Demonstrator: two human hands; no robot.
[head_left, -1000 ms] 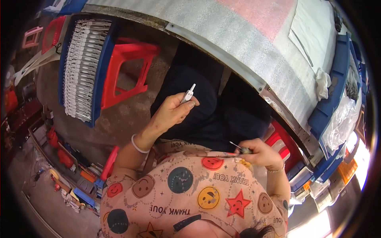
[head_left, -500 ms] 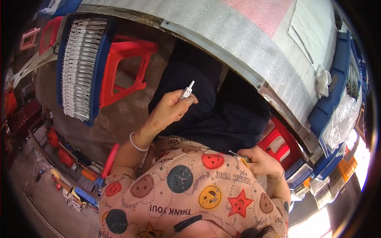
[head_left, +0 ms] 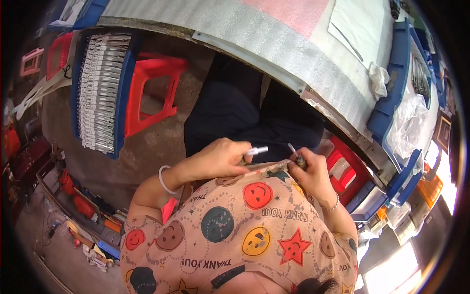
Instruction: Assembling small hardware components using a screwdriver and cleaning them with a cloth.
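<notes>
My left hand (head_left: 223, 159) is closed on a small white plastic piece (head_left: 257, 150) with a narrow end, which points right over my lap. Facing it, my right hand (head_left: 314, 175) grips a slim tool (head_left: 300, 159) with a thin pale shaft and a dark handle; its exact kind is partly hidden by the fingers. The shaft tilts up and left. A short gap lies between the white piece and the tool. Both hands are close to the front hem of my patterned shirt (head_left: 215, 223).
Rows of similar white and grey pieces fill a blue tray (head_left: 120, 112) at left, beside a red stool (head_left: 176, 88). Ahead, the foam-covered table (head_left: 210, 19) has a metal-edged rim. At right stand a blue bin (head_left: 391, 98), clear plastic wrap (head_left: 409, 125) and another red stool (head_left: 360, 169).
My left hand has come down toward my body, turning the white piece from upward to rightward. My right hand has risen from beside my shirt, bringing the tool near the piece.
</notes>
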